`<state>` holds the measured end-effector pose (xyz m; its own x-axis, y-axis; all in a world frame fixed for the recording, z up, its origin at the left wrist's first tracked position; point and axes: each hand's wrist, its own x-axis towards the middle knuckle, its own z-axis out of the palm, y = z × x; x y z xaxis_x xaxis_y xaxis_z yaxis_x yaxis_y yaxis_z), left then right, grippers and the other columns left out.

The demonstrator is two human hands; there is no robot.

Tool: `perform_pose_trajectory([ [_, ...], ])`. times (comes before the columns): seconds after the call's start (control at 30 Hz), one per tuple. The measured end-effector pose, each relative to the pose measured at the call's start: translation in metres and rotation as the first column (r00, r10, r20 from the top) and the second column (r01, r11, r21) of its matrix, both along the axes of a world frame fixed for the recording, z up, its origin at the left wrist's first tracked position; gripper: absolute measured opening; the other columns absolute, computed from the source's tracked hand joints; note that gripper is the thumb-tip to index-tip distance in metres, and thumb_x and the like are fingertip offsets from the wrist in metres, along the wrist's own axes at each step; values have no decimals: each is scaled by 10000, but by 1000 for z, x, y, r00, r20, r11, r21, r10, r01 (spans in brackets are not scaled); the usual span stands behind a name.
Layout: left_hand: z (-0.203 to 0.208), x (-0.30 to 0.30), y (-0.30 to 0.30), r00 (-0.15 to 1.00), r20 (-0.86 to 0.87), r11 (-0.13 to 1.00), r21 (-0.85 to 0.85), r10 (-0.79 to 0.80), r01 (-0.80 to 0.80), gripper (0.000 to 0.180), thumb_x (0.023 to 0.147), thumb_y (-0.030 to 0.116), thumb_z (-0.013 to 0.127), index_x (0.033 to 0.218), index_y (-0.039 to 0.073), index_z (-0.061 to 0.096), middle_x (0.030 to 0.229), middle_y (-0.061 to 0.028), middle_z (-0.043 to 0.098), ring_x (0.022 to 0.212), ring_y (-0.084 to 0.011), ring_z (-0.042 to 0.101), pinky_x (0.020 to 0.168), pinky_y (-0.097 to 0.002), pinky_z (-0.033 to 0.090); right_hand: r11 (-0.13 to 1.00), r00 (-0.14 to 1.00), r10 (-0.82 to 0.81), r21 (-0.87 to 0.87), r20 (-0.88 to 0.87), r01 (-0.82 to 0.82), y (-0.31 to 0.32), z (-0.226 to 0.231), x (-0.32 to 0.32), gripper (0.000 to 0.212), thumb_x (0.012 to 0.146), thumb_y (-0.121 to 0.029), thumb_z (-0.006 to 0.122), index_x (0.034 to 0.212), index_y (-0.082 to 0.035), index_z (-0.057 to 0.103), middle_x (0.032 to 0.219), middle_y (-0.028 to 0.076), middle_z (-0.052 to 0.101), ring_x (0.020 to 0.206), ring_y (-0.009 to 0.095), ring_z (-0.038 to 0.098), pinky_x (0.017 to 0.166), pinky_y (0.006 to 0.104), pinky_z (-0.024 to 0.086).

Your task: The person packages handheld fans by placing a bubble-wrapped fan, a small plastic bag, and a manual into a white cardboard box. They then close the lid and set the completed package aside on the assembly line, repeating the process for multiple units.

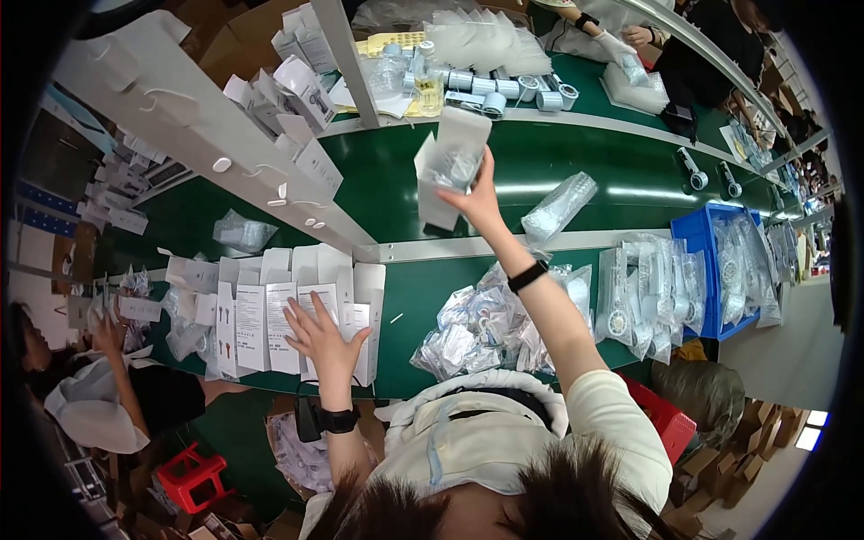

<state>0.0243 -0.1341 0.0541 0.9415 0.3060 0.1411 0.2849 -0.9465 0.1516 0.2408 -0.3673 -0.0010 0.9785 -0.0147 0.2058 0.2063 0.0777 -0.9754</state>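
My right hand (pixel 479 198) grips an open white carton (pixel 440 211) above the green belt. Clear plastic wrapping (pixel 454 162) shows in its open side; what it wraps is hard to make out. With fingers spread, my left hand (pixel 326 340) rests against a row of upright white cartons (pixel 253 328) on the near table, their top flaps raised. A pile of small clear bags (pixel 486 319) with white contents lies in front of me, under my right forearm. On the belt to the right of my right hand is a bubble-wrapped item (pixel 560 209).
Bagged shower-head-like parts (pixel 643 292) stand beside a blue bin (pixel 697 236) at right. A metal post (pixel 261 175) slants across the left. Across the belt are silver-and-white parts (pixel 493 88) and plastic sleeves (pixel 486 43). Co-workers sit at left (pixel 99 387) and far right (pixel 711 54).
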Motion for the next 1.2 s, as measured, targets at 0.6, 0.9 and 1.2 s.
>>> perform_pose_trajectory([
  [0.6,16,-42,-97,911,64,745,-553,-407,372,954,606,155,753,1342,25,159,1329,-231,198,1177,-385,266,949,-484,249,871,780,464,377,-420,-315,-17,4,-194,711,796,-337,600,1322,-46,219,1239,104,402,1141,190,381,932,322,334],
  [0.9,15,13,-91,909,183,-196,-974,-374,115,933,623,159,750,1344,102,159,1292,-168,312,1160,-279,371,960,-383,311,805,767,584,319,-268,-501,-59,13,-159,615,820,-316,576,1285,-44,279,1197,88,438,1111,185,413,905,315,366],
  [1.2,-33,38,-62,874,379,171,-881,-305,442,791,586,88,724,1234,102,270,1203,-136,346,1120,-280,385,941,-378,324,162,703,-617,-932,-353,-325,-181,-24,-239,646,653,-324,684,1149,-4,423,994,199,537,897,337,537,744,418,451],
])
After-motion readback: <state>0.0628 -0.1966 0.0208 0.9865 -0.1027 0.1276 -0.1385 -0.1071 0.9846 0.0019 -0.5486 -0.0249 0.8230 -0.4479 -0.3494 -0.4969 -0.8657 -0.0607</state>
